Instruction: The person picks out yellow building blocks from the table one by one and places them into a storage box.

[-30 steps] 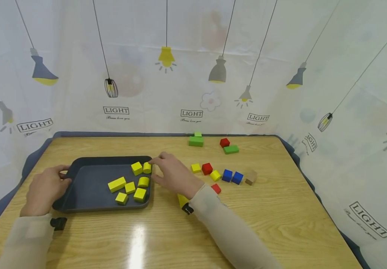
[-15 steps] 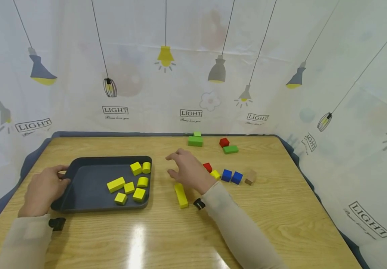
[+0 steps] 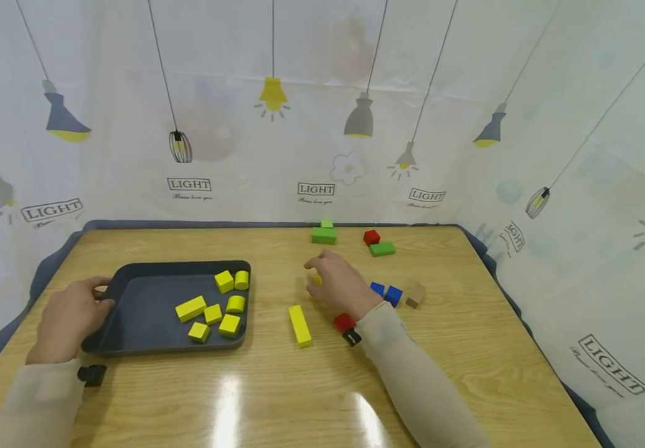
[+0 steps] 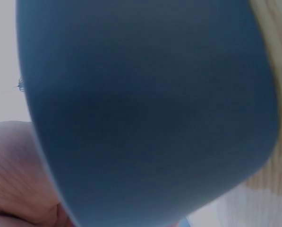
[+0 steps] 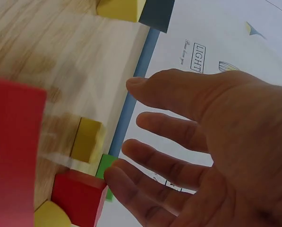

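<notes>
At the left of the table, my left hand (image 3: 70,317) grips the left rim of a dark grey tray (image 3: 143,311). Several yellow blocks and cylinders, one an oblong yellow block (image 3: 190,308), lie in its right half. The tray's wall (image 4: 150,118) fills most of the left wrist view. Over the loose blocks hovers my right hand (image 3: 345,283), fingers spread and holding nothing. Nearest its fingertips is a small yellow block (image 5: 86,139), mostly covered in the head view. A red cube (image 5: 79,196) and a rounded yellow block (image 5: 51,215) lie beside it.
A long yellow block (image 3: 300,326) lies between tray and right hand. A red block (image 3: 345,322) sits by the right wrist. Rightward are blue cubes (image 3: 393,295) and a wooden block (image 3: 415,295). Green blocks (image 3: 324,235) and a red block (image 3: 371,237) stand at the back.
My right hand has moved right from the yellow cylinder at the tray's right edge to above the loose blocks, uncovering the long yellow block. My left hand stays on the tray.
</notes>
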`<state>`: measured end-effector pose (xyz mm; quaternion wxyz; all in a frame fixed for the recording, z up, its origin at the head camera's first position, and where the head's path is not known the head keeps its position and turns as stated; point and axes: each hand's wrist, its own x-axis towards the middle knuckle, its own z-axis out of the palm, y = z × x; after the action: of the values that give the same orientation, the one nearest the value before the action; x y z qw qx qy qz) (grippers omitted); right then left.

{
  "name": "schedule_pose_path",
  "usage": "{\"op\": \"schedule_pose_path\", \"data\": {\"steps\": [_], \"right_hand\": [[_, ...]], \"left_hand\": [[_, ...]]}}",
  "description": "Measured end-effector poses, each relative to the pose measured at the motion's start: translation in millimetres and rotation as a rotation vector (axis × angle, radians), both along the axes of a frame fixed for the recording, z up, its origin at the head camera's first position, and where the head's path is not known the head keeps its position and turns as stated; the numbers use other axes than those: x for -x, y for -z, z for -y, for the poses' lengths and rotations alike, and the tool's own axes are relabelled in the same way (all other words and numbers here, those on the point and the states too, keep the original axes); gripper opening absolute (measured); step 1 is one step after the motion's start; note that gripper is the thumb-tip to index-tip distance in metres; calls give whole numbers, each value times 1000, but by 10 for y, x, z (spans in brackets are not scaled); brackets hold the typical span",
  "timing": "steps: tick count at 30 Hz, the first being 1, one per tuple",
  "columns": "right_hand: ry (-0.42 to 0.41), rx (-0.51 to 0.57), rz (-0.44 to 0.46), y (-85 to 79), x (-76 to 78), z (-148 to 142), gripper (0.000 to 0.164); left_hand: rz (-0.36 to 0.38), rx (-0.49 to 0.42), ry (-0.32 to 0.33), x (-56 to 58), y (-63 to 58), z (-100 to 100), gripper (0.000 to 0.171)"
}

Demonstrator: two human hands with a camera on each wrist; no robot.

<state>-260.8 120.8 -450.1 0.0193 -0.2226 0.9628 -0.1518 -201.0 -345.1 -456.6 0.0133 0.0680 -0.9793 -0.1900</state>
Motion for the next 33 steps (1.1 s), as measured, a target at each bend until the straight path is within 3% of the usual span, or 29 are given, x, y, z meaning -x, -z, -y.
{"op": "schedule_pose_path", "data": {"steps": [12,19,33], "right_hand": [[6,-46,44,57,-3,-93,47],[-12,-46,85,131,16,-102,43],[-2,-21,84,175,30,-97,28]], "left_hand": [[4,-2,-3,-3,-5,6,49],[1,0,-4,-11,-21,-10,49],[3,-5,4,6,14,11,50]]}}
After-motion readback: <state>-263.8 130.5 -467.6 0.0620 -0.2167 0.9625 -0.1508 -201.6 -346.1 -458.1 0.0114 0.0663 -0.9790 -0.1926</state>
